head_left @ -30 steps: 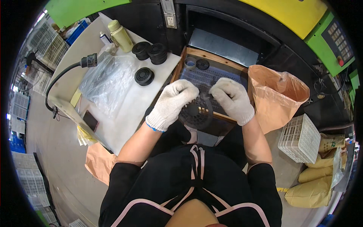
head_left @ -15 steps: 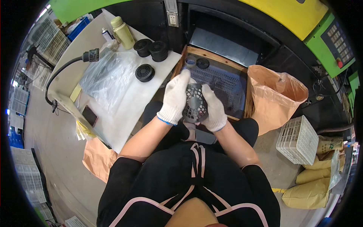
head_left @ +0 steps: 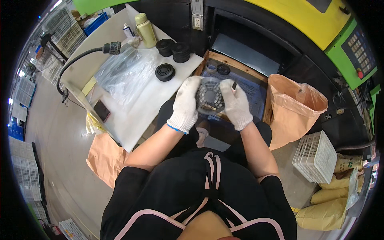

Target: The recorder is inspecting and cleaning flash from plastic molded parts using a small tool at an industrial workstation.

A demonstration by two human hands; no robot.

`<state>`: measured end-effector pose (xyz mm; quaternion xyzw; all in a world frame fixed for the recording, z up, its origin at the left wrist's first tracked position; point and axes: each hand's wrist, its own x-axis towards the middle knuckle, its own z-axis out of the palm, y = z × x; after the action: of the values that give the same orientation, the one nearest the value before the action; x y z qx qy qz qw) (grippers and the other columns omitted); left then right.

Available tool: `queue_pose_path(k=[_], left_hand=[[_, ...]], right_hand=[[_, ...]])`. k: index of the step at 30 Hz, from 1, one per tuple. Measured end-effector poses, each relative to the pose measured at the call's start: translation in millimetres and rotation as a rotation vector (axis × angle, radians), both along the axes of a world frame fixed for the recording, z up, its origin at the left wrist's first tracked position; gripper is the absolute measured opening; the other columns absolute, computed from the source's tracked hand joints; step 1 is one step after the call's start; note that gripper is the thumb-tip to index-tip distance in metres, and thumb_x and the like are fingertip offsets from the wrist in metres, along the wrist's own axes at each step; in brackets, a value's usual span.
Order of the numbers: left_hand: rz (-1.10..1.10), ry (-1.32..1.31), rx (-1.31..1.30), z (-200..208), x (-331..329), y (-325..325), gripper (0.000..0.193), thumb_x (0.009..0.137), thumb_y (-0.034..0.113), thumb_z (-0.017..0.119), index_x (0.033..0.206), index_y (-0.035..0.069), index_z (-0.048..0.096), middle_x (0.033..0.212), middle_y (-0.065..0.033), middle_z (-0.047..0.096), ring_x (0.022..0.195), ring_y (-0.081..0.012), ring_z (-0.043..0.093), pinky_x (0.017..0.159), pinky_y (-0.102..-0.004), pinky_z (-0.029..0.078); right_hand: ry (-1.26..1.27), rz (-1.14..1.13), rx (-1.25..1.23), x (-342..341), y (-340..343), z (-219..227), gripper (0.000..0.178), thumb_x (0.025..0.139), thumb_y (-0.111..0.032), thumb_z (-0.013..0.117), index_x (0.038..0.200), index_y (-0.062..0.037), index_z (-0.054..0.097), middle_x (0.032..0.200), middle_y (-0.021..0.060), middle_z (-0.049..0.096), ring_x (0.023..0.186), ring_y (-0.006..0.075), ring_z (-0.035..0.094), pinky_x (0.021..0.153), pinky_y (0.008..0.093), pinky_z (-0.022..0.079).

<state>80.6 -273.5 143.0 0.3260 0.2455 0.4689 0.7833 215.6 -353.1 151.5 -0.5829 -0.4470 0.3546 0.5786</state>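
Both my hands wear white knit gloves. A round dark plastic grille piece, blurred by motion, is held face up over my lap. My left hand grips its left rim. At the opposite rim is my right hand, closed, with a small dark stick-like piece poking out between thumb and fingers; its kind is unclear. Similar black round grille pieces lie on the white table to the left: a single one and two stacks behind it.
A clear plastic bag, phone, yellow-green bottle and bendy-neck lamp are on or by the table. Ahead is a wood-framed bin holding another grille piece. An open brown paper bag and white basket stand right.
The grille piece has turned from a steep tilt to face upward. My right hand has shifted right, and the small dark piece now shows in it. The whole view has shifted slightly.
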Motion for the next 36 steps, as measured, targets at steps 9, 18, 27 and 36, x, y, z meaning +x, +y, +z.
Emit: queue_pose_path(k=[9,18,27,36], left_hand=[[-0.063,0.161,0.102,-38.4,2.6,14.8,0.021,0.100,0.023,0.061,0.086,0.007,0.064,0.077,0.0039,0.062,0.067,-0.0048,0.055,0.062,-0.0230,0.046],[0.259,0.955,0.436,-113.9,-34.7,254.9,0.034,0.089,0.030,0.071,0.104,-0.001,0.068,0.092,-0.0125,0.073,0.082,-0.0204,0.068,0.075,-0.0349,0.053],[0.171,1.438,0.930,-127.6,-60.1,292.9,0.039,0.080,0.016,0.074,0.116,0.002,0.066,0.120,-0.0201,0.058,0.112,-0.0372,0.058,0.099,-0.0422,0.047],[-0.064,1.078,1.028,-96.3,18.7,196.0,0.020,0.081,0.002,0.070,0.101,0.002,0.069,0.112,-0.0163,0.062,0.109,-0.0306,0.060,0.094,-0.0387,0.048]], right_hand=[[0.737,0.060,-0.146,-28.2,18.7,-31.7,0.044,0.101,-0.045,0.051,0.097,-0.0028,0.064,0.073,0.0026,0.062,0.053,0.0109,0.056,0.045,0.0255,0.046],[0.137,0.039,-0.659,83.2,100.0,-130.7,0.029,0.096,-0.036,0.057,0.090,-0.0079,0.063,0.073,0.0022,0.062,0.057,0.0083,0.050,0.051,0.0244,0.041],[-0.625,-0.021,-0.809,211.8,223.8,-245.8,0.045,0.094,-0.041,0.058,0.123,-0.0059,0.063,0.119,0.0197,0.064,0.112,0.0344,0.062,0.094,0.0414,0.049],[-1.085,0.108,-0.838,247.4,303.0,-262.5,0.079,0.087,-0.041,0.068,0.151,-0.0081,0.034,0.151,0.0234,0.035,0.129,0.0377,0.051,0.105,0.0416,0.047]])
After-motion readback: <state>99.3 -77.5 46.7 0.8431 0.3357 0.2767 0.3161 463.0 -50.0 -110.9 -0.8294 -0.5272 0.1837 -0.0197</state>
